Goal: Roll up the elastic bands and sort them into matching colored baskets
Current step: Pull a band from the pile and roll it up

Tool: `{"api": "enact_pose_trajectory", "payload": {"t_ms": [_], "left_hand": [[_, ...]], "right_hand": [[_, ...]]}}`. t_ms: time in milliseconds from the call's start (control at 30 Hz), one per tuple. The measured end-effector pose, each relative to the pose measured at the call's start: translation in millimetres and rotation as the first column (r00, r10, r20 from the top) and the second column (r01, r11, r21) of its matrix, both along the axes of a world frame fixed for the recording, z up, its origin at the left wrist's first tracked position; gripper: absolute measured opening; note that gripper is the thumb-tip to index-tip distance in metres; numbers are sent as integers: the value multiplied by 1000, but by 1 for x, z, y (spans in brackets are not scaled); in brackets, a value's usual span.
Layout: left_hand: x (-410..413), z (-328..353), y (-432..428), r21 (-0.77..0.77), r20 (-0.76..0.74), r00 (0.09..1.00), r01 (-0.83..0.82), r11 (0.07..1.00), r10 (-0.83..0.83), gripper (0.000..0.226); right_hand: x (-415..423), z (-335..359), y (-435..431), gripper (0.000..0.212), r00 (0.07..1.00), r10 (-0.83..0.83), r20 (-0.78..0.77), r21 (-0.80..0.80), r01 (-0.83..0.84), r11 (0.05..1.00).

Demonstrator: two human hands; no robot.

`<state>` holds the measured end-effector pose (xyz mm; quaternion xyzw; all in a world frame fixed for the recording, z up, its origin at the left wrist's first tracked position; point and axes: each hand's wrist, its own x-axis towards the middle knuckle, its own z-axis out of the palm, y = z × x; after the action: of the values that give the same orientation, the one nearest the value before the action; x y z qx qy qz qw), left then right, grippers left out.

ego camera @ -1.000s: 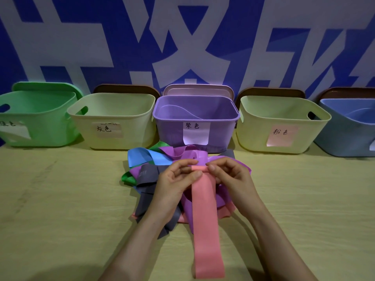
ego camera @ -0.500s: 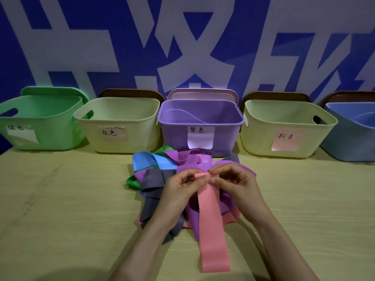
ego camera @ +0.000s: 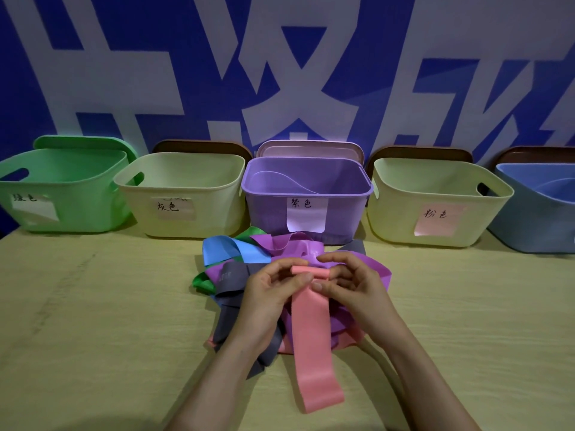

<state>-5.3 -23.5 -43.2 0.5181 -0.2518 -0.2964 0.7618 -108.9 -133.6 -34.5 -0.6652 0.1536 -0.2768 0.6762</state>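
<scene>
left grip point(ego camera: 264, 301) + right grip point(ego camera: 357, 290) pinching pink band point(ego camera: 311, 337) rolled end | labels: 绿色 point(ego camera: 25, 198), 灰色 point(ego camera: 168, 206), 紫色 point(ego camera: 301, 203), 粉色 point(ego camera: 434, 214)

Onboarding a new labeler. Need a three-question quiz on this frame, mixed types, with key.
1. Which band do the left hand and right hand pinch at its rolled end? A) pink flat elastic band B) grey band C) blue band
2. True or false: the purple plastic basket stands in the middle of the five baskets.
3. Fill in: the cream plastic basket with the pink label stands directly to the purple basket's ____.
Key: 1 A; 2 true; 3 right.
</scene>
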Motion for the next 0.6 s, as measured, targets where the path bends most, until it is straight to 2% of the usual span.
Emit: {"api": "enact_pose_trajectory", "payload": {"t_ms": [267,433,600], "left_hand": [[1,1,0,13,41,999,29,999,-30,26],[-1,-5,-2,175,96,992,62,983,-79,12],[1,-2,-1,158,27,994,97,983,-102,10]], "right_hand": [[-3,3,0,1,999,32,34,22,-32,999],[-3,3,-4,7,995,-37,88,43,33,999],[-4,2,-6,19,997,-37,74,-3,37,999]]}}
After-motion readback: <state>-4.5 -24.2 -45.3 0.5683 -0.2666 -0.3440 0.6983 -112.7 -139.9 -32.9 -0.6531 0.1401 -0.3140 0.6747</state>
